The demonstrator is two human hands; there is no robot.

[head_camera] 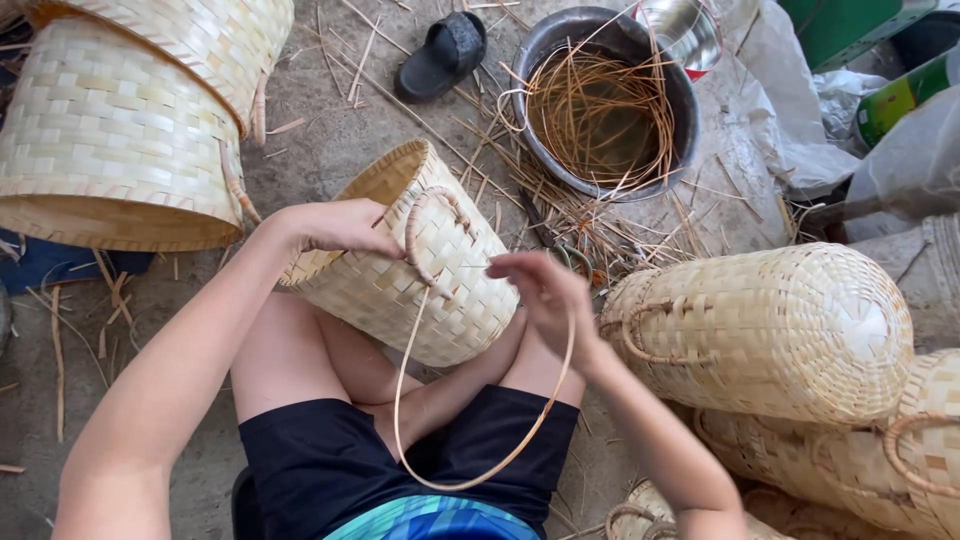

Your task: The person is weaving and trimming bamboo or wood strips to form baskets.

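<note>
Left hand [340, 228] curled over the near rim of a small woven basket [440, 290], fingers wrapped and gripping, steadying it against the lap. Just right of that, right hand [545, 292] raised beside the basket's flank, fingertips pressed together, pinching a thin cane strip [400, 400]. Basket lying on its side across bare knees, long axis slanting from open mouth at upper left to closed base at lower right, so mouth nearest the left hand, base nearest the right. Cane strip running from the basket wall by the curved handle loop [432, 232], dropping in a long slack loop over dark shorts [330, 455], then rising to the pinching fingers; free end not clear. Far left, two larger woven baskets [110, 140] stacked mouth-down on the concrete floor [330, 120]. Further right along the top, a black sandal [442, 55], then a metal basin [610, 100] filled with coiled cane. Far right, several finished baskets [770, 330] piled on their sides, handles showing. Loose splints scattered across the floor between basin and knees.
</note>
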